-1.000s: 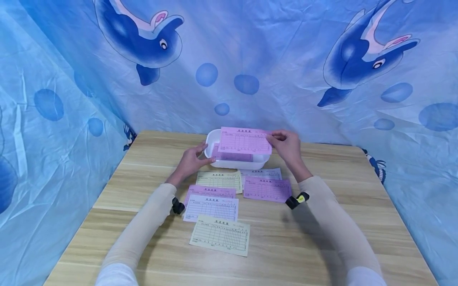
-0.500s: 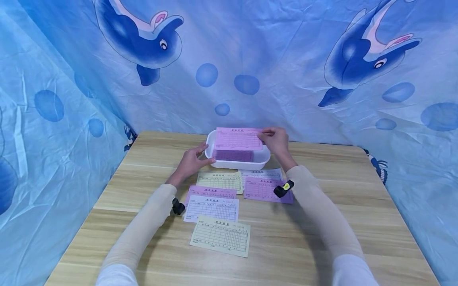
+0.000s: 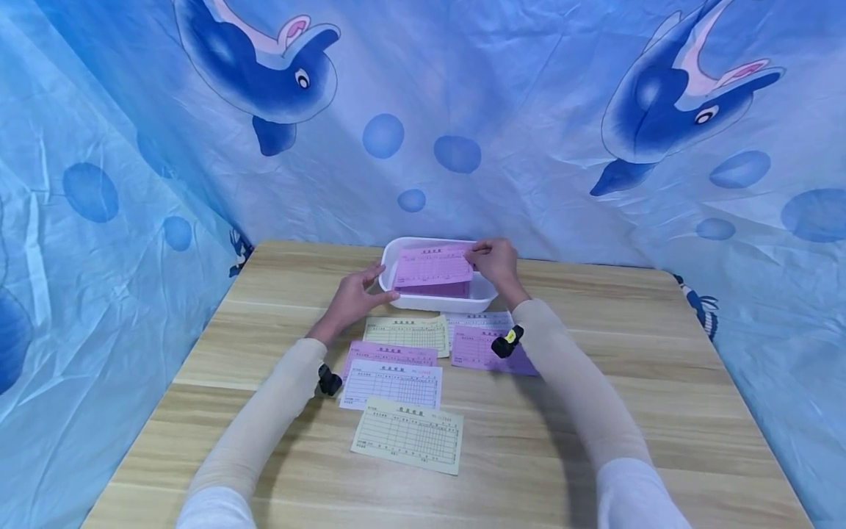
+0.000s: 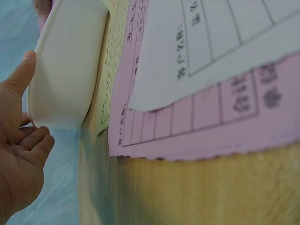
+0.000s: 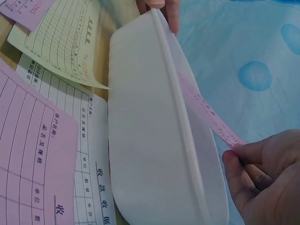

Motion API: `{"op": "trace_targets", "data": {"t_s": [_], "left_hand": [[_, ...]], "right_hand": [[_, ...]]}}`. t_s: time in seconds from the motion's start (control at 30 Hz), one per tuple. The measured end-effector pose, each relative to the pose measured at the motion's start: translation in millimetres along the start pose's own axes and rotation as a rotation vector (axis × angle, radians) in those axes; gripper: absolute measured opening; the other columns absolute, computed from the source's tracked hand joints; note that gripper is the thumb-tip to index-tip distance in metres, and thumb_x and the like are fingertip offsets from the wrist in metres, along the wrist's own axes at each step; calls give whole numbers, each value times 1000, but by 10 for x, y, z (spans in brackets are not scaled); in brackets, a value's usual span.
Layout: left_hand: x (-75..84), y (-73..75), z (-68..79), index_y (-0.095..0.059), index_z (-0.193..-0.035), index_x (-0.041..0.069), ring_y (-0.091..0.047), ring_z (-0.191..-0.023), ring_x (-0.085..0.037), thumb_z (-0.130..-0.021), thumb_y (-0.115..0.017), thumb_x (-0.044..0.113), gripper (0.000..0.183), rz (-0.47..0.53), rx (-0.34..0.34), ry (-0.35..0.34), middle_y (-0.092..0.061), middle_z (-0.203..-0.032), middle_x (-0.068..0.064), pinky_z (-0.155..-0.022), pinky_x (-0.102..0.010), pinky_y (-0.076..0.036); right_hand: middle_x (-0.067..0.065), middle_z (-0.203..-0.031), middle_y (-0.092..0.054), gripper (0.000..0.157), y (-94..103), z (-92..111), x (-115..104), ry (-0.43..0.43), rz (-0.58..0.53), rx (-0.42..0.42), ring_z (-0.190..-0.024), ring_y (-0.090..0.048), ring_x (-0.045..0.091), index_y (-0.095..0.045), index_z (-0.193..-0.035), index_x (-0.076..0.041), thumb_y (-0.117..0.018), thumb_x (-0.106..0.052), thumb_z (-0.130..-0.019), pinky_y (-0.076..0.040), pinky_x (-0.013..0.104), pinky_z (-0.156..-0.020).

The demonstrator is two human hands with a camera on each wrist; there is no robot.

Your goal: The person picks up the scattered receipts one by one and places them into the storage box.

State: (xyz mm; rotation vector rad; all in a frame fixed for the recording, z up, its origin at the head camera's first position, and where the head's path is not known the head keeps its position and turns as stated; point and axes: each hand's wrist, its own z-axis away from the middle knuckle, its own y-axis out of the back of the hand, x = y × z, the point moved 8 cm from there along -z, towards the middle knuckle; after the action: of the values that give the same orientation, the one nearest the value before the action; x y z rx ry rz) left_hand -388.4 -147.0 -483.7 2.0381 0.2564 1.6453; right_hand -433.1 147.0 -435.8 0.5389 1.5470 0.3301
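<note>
A white plastic tub [image 3: 444, 303] stands at the back of the table. My left hand [image 3: 353, 300] grips its left end; in the left wrist view, the thumb [image 4: 24, 70] lies against the wall and the fingers bend around the end. My right hand [image 3: 497, 263] pinches the right edge of a pink receipt slip [image 3: 432, 266], tilted inside the tub's opening. Below it, a darker pink slip [image 3: 456, 289] lies in the tub. The right wrist view shows thumb and forefinger on the held slip [image 5: 206, 108], whose far end is hidden by the tub wall.
In front of the tub lie a yellow slip [image 3: 406, 334], a white slip [image 3: 479, 319] and a purple slip [image 3: 476, 353]. Nearer are an overlapping pink slip [image 3: 390, 353], white slip [image 3: 390, 386] and yellow slip [image 3: 408, 437]. A blue dolphin curtain [image 3: 515, 198] hangs behind.
My right hand has moved left and slightly down, bringing the pink receipt slip from above the tub into its opening. The left hand has stayed at the tub's left end.
</note>
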Motion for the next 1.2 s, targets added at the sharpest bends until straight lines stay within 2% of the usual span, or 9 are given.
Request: {"op": "trace_targets", "data": {"t_s": [0.3, 0.47, 0.73, 0.93, 1.07, 1.2], "left_hand": [[-2, 2, -9, -43, -152, 2, -37, -148, -32, -85, -84, 41, 88, -19, 0, 4, -31, -165, -15, -120, -43, -39], [6, -6, -9, -44, -152, 1, -37, -149, -31, -84, -84, 42, 88, -24, 0, 4, -32, -165, -14, -120, -43, -40], [16, -7, -3, -44, -152, 1, -38, -148, -32, -85, -84, 38, 86, -19, 7, 11, -31, -165, -15, -120, -44, -39], [24, -2, -3, -43, -152, 1, -37, -149, -32, -85, -84, 38, 87, -16, 0, 22, -30, -165, -15, -120, -44, -39], [25, 4, -10, -42, -152, 0, -36, -149, -32, -85, -84, 38, 87, -19, -1, 19, -30, -165, -16, -120, -44, -38], [24, 6, -6, -42, -152, 2, -35, -150, -31, -85, -84, 39, 87, -21, -2, 21, -30, -165, -16, -121, -43, -38]], "right_hand": [[16, -97, -77, 17, -179, -5, 16, 24, 94, -54, -81, -75, 25, -76, -106, -1, -76, -12, -93, -63, 31, -68], [17, -99, -77, 20, -153, 0, 4, 68, 109, -62, -82, -75, 27, -74, -108, 1, -74, -14, -95, -64, 33, -70], [18, -100, -77, 25, 114, 36, -88, 150, 53, -87, -86, -76, 31, -74, -111, 1, -74, -19, -96, -65, 37, -74], [20, -110, -75, 37, 380, 206, -237, 221, -6, -124, -95, -74, 37, -71, -121, 2, -74, -25, -96, -65, 41, -79], [18, -114, -74, 39, 585, 345, -297, 285, 3, -116, -98, -73, 32, -71, -122, 0, -75, -28, -95, -64, 33, -80], [15, -114, -75, 37, 782, 496, -266, 334, 25, -96, -99, -71, 28, -73, -121, -3, -77, -29, -94, -60, 23, -78]]}}
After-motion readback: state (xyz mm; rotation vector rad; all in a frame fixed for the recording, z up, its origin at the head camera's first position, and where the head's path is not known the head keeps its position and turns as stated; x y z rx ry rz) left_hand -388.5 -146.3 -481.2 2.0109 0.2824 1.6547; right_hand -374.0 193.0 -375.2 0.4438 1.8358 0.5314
